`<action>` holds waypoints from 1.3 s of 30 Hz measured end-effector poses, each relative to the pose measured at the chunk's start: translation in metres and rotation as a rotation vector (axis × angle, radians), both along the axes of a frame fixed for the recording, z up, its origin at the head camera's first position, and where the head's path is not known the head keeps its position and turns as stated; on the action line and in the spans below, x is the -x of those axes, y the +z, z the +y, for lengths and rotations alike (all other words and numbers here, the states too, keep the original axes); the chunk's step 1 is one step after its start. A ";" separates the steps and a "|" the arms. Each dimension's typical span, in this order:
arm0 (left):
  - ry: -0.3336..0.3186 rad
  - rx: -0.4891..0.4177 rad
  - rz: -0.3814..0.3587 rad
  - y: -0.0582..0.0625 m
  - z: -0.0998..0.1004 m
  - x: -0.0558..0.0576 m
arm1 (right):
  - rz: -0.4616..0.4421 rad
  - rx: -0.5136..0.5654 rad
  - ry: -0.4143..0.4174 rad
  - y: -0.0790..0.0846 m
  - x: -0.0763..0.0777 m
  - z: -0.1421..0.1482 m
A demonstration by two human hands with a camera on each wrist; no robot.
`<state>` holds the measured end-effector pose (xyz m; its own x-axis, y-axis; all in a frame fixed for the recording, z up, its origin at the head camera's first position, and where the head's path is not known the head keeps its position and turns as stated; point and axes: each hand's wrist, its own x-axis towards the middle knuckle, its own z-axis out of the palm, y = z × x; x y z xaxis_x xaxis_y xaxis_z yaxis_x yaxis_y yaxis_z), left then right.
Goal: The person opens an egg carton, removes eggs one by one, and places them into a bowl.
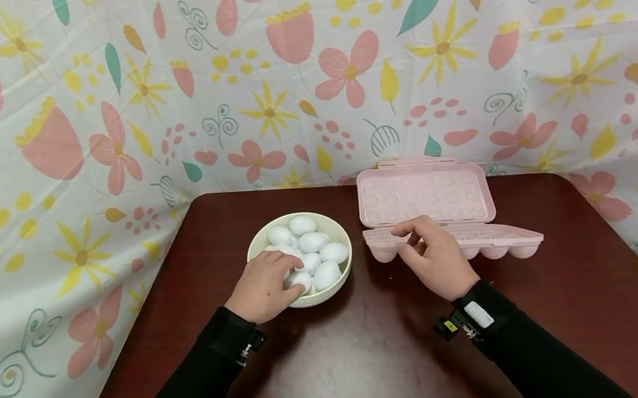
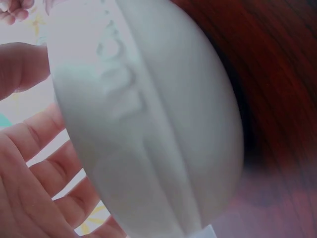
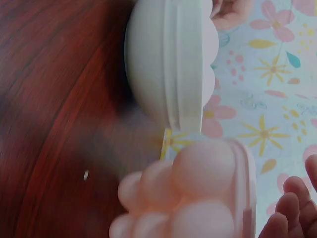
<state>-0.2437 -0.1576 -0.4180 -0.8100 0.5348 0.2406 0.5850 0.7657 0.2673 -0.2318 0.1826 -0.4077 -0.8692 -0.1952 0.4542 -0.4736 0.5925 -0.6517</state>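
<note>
A cream bowl heaped with white eggs stands left of the table's middle. My left hand reaches over the bowl's left side, thumb and fingers spread around an egg near the rim. In the left wrist view the bowl's wall hides the fingertips. To the right, a pink plastic egg carton lies with its lid raised at the back. Above the carton's left front part hovers my right hand, fingers loosely bent and holding nothing. That hand covers part of the carton's tray.
The dark red wooden table has a flowered cloth hanging behind it and along its sides. A tiny pale speck lies on the tabletop near the carton. Bowl and carton stand a short gap apart.
</note>
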 end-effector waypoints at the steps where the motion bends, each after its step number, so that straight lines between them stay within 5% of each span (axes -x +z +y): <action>1: -0.002 -0.005 -0.004 0.001 0.000 0.000 | 0.010 -0.014 -0.011 0.000 0.000 0.003; 9: -0.057 -0.068 0.061 0.015 0.020 0.000 | 0.118 -0.196 -0.157 0.007 0.000 0.034; 13: -0.129 -0.115 0.100 0.024 0.049 -0.005 | 0.162 -0.281 -0.240 0.009 -0.004 0.057; 18: -0.214 -0.118 0.113 0.024 0.089 -0.015 | 0.086 -0.372 -0.266 0.005 -0.015 0.075; 27: -0.281 0.047 0.115 -0.003 0.139 -0.034 | -0.063 -0.477 -0.174 0.005 -0.026 0.082; 32: -0.256 0.057 0.090 -0.018 0.147 -0.042 | -0.187 -0.534 -0.090 0.005 -0.028 0.084; 39: -0.211 0.115 0.085 -0.033 0.149 -0.038 | -0.290 -0.572 -0.007 -0.012 -0.026 0.082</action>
